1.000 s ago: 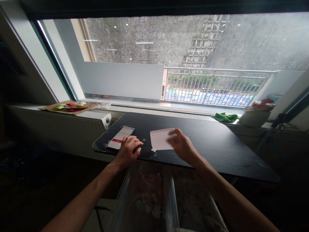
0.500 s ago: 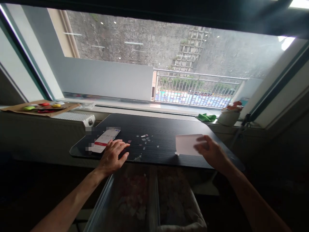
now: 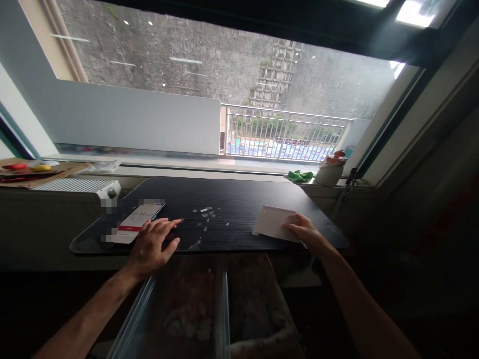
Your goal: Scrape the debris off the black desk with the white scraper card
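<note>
At the black table's (image 3: 239, 194) left end lies a phone (image 3: 136, 223); over the table's near edge, the left hand (image 3: 153, 247) spreads, fingers loosely apart and grasping nothing; small scraps (image 3: 204, 215) dot the table's middle; above its right part is a white card (image 3: 275, 222), pinched by the right hand (image 3: 307, 232).

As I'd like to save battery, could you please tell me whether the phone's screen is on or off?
On: the phone shows a lit, pale screen, with digits above a red bar.
</note>
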The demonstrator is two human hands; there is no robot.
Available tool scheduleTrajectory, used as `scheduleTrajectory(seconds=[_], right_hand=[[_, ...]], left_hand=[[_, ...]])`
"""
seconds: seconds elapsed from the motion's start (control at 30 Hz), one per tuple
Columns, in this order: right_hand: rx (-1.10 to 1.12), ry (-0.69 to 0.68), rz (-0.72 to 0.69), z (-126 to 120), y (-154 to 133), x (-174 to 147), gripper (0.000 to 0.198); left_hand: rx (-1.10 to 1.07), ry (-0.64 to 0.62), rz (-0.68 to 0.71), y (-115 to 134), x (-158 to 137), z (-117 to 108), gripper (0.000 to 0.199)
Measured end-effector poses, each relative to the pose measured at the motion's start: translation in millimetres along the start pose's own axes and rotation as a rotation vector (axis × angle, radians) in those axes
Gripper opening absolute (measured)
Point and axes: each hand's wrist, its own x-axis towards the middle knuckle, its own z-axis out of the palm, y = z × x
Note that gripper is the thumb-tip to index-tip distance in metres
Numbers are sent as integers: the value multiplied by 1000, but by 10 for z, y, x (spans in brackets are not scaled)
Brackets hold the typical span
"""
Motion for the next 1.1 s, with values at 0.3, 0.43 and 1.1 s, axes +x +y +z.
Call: scheduleTrajectory(seconds=[0.3, 0.43, 1.1], right_hand=[[115, -141, 68, 44, -24, -133, 32], [127, -178, 90, 62, -85, -179, 34], [4, -529, 80, 68, -360, -360, 36]], left_hand=[[-10, 4, -6, 3, 8, -1, 42], [-7, 2, -18, 2, 5, 10, 42], [-41, -10, -49, 53, 18, -37, 42]])
